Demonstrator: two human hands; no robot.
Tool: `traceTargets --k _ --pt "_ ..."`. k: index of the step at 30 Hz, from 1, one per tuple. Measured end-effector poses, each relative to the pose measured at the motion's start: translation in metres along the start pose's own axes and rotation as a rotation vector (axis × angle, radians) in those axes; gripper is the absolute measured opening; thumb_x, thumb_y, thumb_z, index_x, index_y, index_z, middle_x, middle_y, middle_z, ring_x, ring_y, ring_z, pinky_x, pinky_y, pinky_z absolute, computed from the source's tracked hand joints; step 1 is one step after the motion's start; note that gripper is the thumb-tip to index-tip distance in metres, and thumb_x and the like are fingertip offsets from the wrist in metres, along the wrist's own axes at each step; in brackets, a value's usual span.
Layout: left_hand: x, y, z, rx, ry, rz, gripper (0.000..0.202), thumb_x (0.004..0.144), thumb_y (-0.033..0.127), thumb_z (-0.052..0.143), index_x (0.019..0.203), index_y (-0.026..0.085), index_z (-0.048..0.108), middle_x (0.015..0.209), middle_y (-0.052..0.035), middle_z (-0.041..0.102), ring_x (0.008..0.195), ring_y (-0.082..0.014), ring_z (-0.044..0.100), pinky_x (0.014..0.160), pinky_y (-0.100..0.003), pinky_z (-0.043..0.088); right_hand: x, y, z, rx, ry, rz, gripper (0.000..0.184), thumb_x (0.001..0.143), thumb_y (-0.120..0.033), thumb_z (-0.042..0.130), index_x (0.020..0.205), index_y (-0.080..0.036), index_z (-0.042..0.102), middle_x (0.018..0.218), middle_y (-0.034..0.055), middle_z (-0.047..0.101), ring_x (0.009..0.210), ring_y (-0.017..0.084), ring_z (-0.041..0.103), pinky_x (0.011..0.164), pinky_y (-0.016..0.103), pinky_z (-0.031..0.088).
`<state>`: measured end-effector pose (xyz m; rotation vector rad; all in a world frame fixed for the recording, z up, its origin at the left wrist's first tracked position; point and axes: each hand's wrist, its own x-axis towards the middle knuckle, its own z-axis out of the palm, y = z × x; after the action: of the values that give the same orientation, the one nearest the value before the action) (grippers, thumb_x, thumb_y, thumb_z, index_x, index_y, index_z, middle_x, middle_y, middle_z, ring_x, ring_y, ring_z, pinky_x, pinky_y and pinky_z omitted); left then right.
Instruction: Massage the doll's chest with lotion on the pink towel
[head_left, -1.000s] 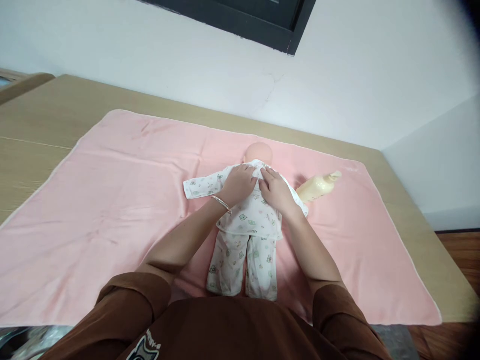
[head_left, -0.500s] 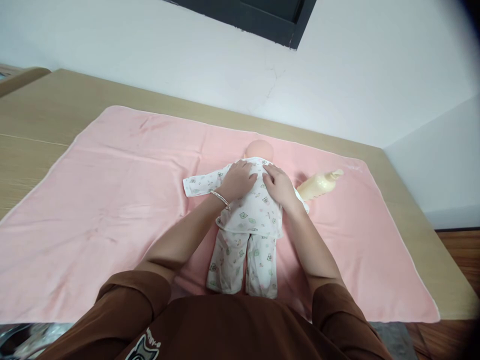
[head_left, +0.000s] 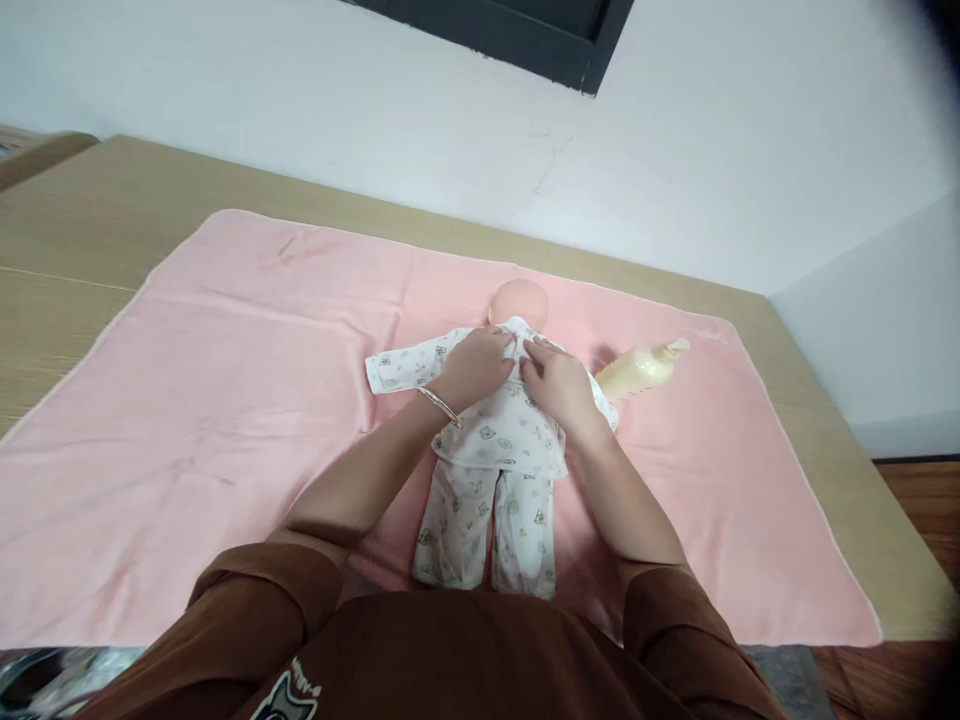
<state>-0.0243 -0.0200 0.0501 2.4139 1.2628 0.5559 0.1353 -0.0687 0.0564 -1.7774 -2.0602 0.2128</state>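
A baby doll (head_left: pixel 519 300) lies stretched out with its bare, smooth head away from me; no face shows. It wears a white printed top (head_left: pixel 502 440) and matching trousers (head_left: pixel 457 525). My left hand (head_left: pixel 478 368), with a bracelet at the wrist, rests on the left half of the doll's upper body, fingers extended over the cloth. On the right half lies my right hand (head_left: pixel 561 385), its fingers slightly bent and apart. The fingertips of both hands touch the top just below the neck, with a narrow gap between the hands. Neither grips anything.
A pale yellow pump bottle (head_left: pixel 637 372) lies on its side by the doll's right-hand sleeve. Beneath everything a pink blanket (head_left: pixel 247 400) covers most of the wooden table (head_left: pixel 806 400). Behind stands a white wall (head_left: pixel 337 120) with a dark frame (head_left: pixel 517 35).
Both hands have slid slightly toward me on the doll's upper body. Their fingers are more bent, and more of the top's collar shows. The doll and bottle stay in place.
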Motion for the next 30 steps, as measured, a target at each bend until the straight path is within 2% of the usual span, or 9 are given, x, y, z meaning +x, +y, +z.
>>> traceTargets --k 4,7,10,13,18,21,24,26,30 --pt "0.009 -0.01 0.012 0.036 0.075 -0.068 0.024 0.093 0.024 0.047 0.109 0.014 0.063 0.119 -0.0143 0.067 0.115 -0.0279 0.06 0.105 -0.044 0.046 0.01 0.018 0.012 0.086 0.039 0.041 0.039 0.096 -0.032 0.046 0.128 -0.019 0.066 0.138 0.0107 0.065 0.139 0.031 0.049 0.116 0.05 0.041" --pt "0.013 -0.014 0.019 0.081 0.099 -0.013 0.031 0.096 0.025 0.045 0.12 0.014 0.06 0.127 -0.0152 0.064 0.121 -0.029 0.057 0.108 -0.046 0.043 0.017 0.029 0.02 0.105 0.059 0.015 0.044 0.096 -0.032 0.046 0.134 -0.016 0.062 0.141 0.0119 0.062 0.141 0.031 0.047 0.118 0.051 0.038" --pt "0.012 -0.012 0.018 0.099 0.082 0.085 0.034 0.097 0.022 0.043 0.127 0.015 0.058 0.13 -0.013 0.064 0.122 -0.0269 0.057 0.108 -0.043 0.042 0.019 0.028 0.021 0.072 0.053 -0.059 0.042 0.096 -0.027 0.044 0.133 -0.014 0.061 0.142 0.0144 0.061 0.14 0.031 0.048 0.118 0.05 0.038" --pt "0.007 -0.004 0.011 0.12 0.049 0.104 0.03 0.096 0.018 0.044 0.12 0.015 0.062 0.12 -0.0114 0.067 0.114 -0.0254 0.061 0.103 -0.04 0.046 0.013 0.015 0.017 0.017 0.025 -0.109 0.039 0.096 -0.021 0.041 0.128 -0.013 0.062 0.141 0.0159 0.06 0.138 0.03 0.05 0.117 0.048 0.039" --pt "-0.002 0.008 0.0 0.126 0.01 0.028 0.024 0.094 0.016 0.047 0.107 0.015 0.067 0.114 -0.0116 0.069 0.109 -0.0256 0.062 0.095 -0.037 0.049 -0.002 -0.006 0.005 -0.121 0.003 -0.043 0.031 0.097 -0.02 0.041 0.115 -0.016 0.066 0.126 0.0158 0.068 0.125 0.031 0.059 0.102 0.044 0.049" --pt "-0.001 0.008 -0.001 0.084 0.057 -0.068 0.021 0.093 0.021 0.049 0.101 0.016 0.067 0.108 -0.0103 0.071 0.104 -0.0263 0.064 0.089 -0.038 0.051 -0.003 -0.006 0.001 -0.115 -0.008 0.015 0.024 0.096 -0.024 0.045 0.101 -0.022 0.069 0.117 0.0108 0.072 0.113 0.029 0.065 0.091 0.039 0.052" --pt "0.003 0.005 0.004 0.108 0.131 -0.143 0.022 0.095 0.025 0.047 0.098 0.016 0.067 0.104 -0.011 0.072 0.103 -0.0281 0.064 0.088 -0.04 0.051 0.001 0.002 0.002 -0.068 0.017 0.062 0.024 0.097 -0.031 0.047 0.095 -0.023 0.069 0.112 0.0088 0.073 0.109 0.028 0.066 0.089 0.038 0.052" --pt "0.006 0.002 0.009 0.133 0.156 -0.155 0.024 0.096 0.027 0.046 0.098 0.015 0.067 0.104 -0.0117 0.071 0.104 -0.0293 0.063 0.09 -0.042 0.05 0.005 0.007 0.007 -0.037 0.042 0.082 0.026 0.098 -0.034 0.046 0.101 -0.022 0.07 0.118 0.0109 0.072 0.119 0.029 0.063 0.096 0.04 0.051" --pt "0.008 0.0 0.021 0.127 0.187 -0.136 0.024 0.098 0.029 0.046 0.101 0.016 0.066 0.109 -0.0113 0.071 0.107 -0.0289 0.063 0.096 -0.043 0.047 0.009 0.01 0.019 -0.012 0.09 0.103 0.04 0.097 -0.034 0.046 0.128 -0.015 0.064 0.139 0.0166 0.062 0.135 0.032 0.052 0.112 0.048 0.043"
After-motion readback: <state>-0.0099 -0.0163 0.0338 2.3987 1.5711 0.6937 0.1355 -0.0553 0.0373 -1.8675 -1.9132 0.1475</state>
